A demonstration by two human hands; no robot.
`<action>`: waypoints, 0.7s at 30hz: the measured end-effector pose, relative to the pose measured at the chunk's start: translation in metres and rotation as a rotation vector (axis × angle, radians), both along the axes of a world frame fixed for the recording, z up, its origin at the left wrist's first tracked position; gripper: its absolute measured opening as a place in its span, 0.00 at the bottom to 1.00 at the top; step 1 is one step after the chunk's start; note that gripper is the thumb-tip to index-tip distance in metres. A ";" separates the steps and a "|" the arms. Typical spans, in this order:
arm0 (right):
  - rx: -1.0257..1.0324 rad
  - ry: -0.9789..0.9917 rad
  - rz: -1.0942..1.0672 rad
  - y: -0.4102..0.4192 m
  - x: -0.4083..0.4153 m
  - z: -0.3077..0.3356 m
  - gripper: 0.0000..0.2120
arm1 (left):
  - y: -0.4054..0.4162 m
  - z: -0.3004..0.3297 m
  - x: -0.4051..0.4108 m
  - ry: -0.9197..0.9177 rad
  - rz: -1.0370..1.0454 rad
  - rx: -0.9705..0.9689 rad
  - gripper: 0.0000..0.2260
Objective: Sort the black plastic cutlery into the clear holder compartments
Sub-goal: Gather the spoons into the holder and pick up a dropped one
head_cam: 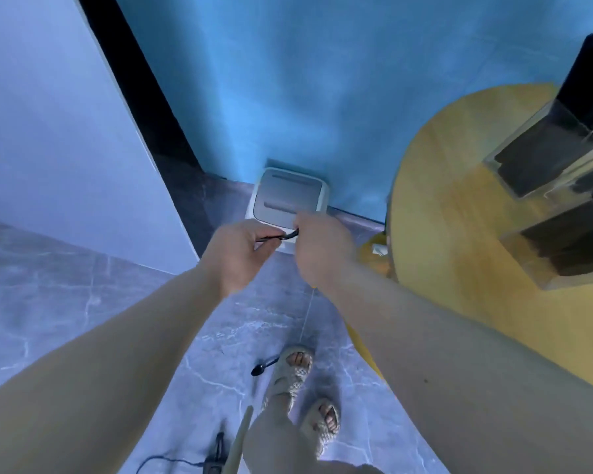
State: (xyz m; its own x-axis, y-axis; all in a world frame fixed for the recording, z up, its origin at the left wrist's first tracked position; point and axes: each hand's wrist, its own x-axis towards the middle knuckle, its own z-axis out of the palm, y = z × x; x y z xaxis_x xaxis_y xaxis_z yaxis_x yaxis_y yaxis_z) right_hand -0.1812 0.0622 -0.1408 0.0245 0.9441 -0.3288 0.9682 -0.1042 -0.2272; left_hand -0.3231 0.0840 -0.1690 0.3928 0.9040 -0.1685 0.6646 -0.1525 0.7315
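Both hands grip one black plastic utensil mid-frame, above the grey marble floor.

The left hand (pixel 235 249) and right hand (pixel 317 248) each curl fingers pinching the thin black plastic utensil (pixel 277 237). A black plastic spoon (pixel 263 366) lies on the grey marble floor (pixel 48 302) at lower centre. The clear plastic cutlery holder (pixel 558 186) stands on the round yellow table (pixel 459 217) at right.

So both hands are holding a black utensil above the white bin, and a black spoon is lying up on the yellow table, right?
Not quite. The head view shows the black spoon lying on the grey floor beside a sandalled foot, not on the yellow table. The left hand and right hand do hold a black utensil above the white bin.
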 end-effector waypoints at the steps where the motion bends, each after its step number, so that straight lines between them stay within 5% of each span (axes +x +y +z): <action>1: -0.016 0.055 -0.038 -0.006 -0.006 -0.011 0.14 | -0.008 -0.008 -0.009 0.010 0.003 -0.001 0.09; 14: -0.199 0.191 0.009 -0.062 -0.062 -0.305 0.13 | -0.080 -0.297 -0.076 0.217 0.107 -0.214 0.10; 21: -0.264 0.118 0.087 -0.077 -0.059 -0.447 0.13 | -0.120 -0.442 -0.093 0.228 0.310 -0.344 0.25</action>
State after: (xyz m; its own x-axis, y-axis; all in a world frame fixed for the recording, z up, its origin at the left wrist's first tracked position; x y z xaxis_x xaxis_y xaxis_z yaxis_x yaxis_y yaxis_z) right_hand -0.2403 -0.0144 -0.5880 -0.1061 0.8223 -0.5591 0.9446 -0.0924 -0.3151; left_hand -0.4157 -0.0359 -0.6107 0.0341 0.8495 -0.5265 0.7893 0.3003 0.5356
